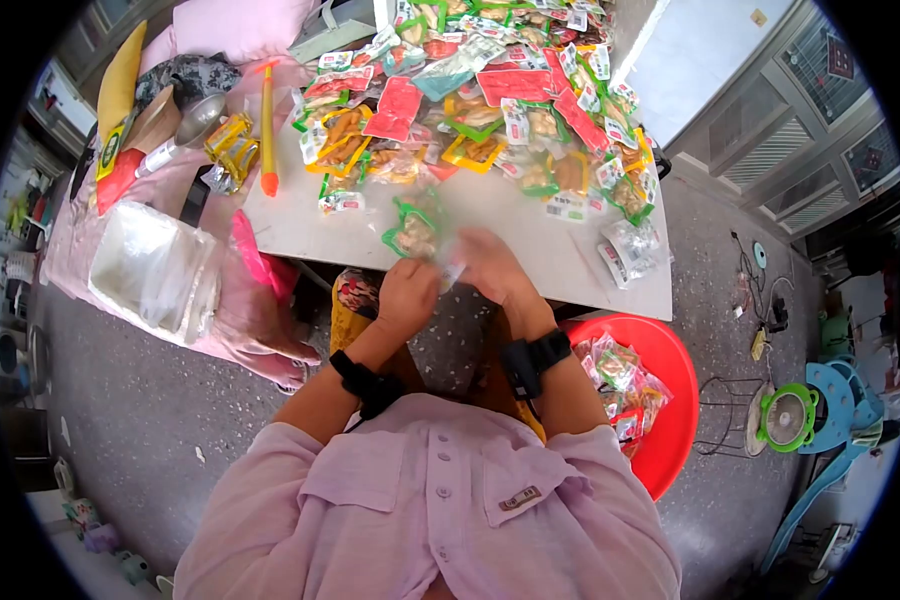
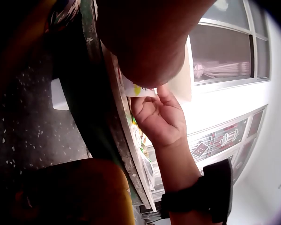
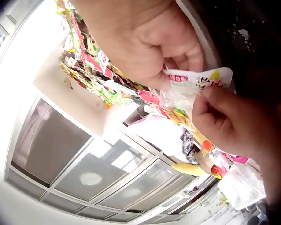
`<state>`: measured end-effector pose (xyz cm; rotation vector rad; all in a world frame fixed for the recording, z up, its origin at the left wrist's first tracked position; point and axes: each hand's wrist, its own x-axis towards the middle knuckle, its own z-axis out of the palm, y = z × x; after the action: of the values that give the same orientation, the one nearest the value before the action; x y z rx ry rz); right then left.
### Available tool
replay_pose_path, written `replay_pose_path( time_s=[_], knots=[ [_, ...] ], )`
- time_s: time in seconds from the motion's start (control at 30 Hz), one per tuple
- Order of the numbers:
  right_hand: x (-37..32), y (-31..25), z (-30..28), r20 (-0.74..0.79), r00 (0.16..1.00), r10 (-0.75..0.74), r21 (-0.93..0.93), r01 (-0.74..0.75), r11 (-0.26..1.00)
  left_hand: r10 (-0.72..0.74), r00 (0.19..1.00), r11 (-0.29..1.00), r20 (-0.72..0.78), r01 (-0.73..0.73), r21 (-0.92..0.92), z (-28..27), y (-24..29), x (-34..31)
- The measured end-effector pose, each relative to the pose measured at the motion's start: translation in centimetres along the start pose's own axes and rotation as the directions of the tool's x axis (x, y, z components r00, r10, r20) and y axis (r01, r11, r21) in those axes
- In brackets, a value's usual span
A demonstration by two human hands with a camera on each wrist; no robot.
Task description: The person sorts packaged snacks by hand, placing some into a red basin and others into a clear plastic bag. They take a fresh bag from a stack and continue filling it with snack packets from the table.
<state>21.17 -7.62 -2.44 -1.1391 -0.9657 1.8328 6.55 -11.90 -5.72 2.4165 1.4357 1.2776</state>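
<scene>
Head view, from where I stand: over the near edge of the table, the left hand pinches a printed packet, the right hand gripping its other side. It looks light, limp and slick, probably best pinched by its flat edges.

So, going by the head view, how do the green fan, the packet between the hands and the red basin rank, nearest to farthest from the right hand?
1. The packet: between the hands, in the right hand's fingers.
2. The red basin: on the right side.
3. The green fan: farther right, beyond the basin.
</scene>
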Motion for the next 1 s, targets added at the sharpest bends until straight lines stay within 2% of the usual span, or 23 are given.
replay_pose_path(
  time_s=[0.03, 0.13, 0.23, 0.33, 0.43, 0.53, 0.63, 0.73, 0.83, 0.93, 1.0],
  knots=[
    [0.1, 0.5, 0.0, -0.036, 0.999, -0.032, -0.046, 0.03, 0.998, 0.004, 1.0, 1.0, 0.008, -0.004, -0.002, -0.1, 0.0, -0.1],
    [-0.7, -0.2, 0.3, -0.051, 0.996, 0.073, -0.353, -0.086, 0.932, -0.021, 0.999, 1.0, 0.024, 0.022, -0.001, -0.1, 0.0, -0.8],
    [0.4, 1.1, -0.2, -0.075, 0.996, 0.051, -0.165, -0.063, 0.984, -0.019, 1.0, 1.0, 0.003, 0.019, -0.002, 0.0, 0.0, -1.0],
    [1.5, 2.1, -0.5, 0.0, 1.0, -0.009, 0.039, 0.009, 0.999, -0.004, 1.0, 1.0, -0.002, 0.004, -0.004, -0.1, -0.1, -1.1],
    [1.2, 1.8, 2.0, -0.198, 0.98, -0.011, 0.045, 0.02, 0.999, 0.026, 1.0, 0.999, -0.012, -0.026, -0.021, 0.0, 0.0, -1.0],
    [2.7, 2.7, 2.4, -0.104, 0.987, -0.121, -0.215, 0.096, 0.972, 0.02, 1.0, 0.999, -0.017, -0.02, -0.028, -0.3, 0.4, -0.9],
    [2.1, 1.3, 2.4, -0.019, 1.0, -0.01, -0.081, 0.009, 0.997, 0.009, 0.998, 1.0, -0.059, -0.01, -0.027, -0.5, 0.3, -0.7],
    [2.9, 1.8, 2.1, -0.021, 0.999, 0.034, 0.049, -0.033, 0.998, -0.012, 0.997, 1.0, -0.082, 0.012, -0.006, -0.1, -0.2, -0.8],
    [2.8, 1.8, 2.5, -0.042, 0.999, -0.019, 0.084, 0.023, 0.996, -0.01, 0.995, 1.0, -0.098, 0.011, 0.01, -0.2, -0.1, -0.4],
    [3.5, 1.2, -0.6, -0.003, 0.999, -0.042, -0.107, 0.042, 0.993, -0.027, 0.997, 1.0, -0.071, 0.028, 0.012, 0.1, -0.4, -0.5],
    [4.2, 0.2, -3.5, -0.12, 0.964, -0.237, -0.458, 0.158, 0.875, -0.036, 0.999, 0.999, -0.031, 0.037, 0.02, 0.2, -0.7, -0.9]
  ],
)
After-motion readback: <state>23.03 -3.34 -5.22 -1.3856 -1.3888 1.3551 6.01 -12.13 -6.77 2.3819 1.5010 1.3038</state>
